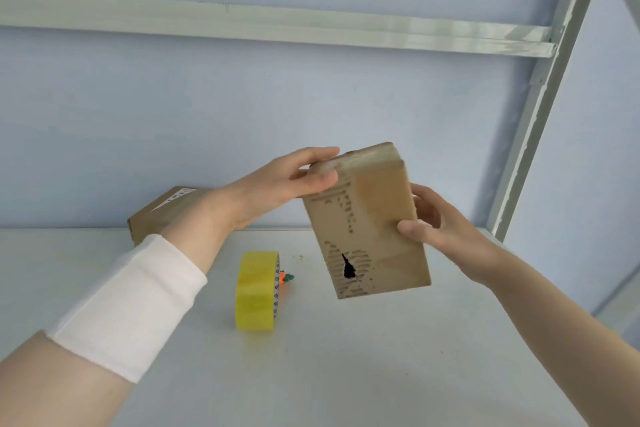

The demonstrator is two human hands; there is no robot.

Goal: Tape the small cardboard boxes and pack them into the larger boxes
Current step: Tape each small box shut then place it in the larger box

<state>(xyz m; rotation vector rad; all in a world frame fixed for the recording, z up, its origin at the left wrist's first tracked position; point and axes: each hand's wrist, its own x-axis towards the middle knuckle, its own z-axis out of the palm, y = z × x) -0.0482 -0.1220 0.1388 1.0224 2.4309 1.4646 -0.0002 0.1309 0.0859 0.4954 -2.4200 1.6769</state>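
Larger box (162, 210) at left-centre against the wall. Left hand (294, 180) pinches the top corner of the small cardboard box (367, 222) — held mid-air, centre frame, long axis near upright, tilted. Yellow tape roll (258, 291) stands on the table (381, 357), lower left of it, nearer the left hand. Right hand (440, 229) clasps the box's right edge.

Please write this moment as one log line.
small cardboard box: lifted, tilted, face torn | left hand: grips its top | right hand: grips its side | tape roll: on edge on table
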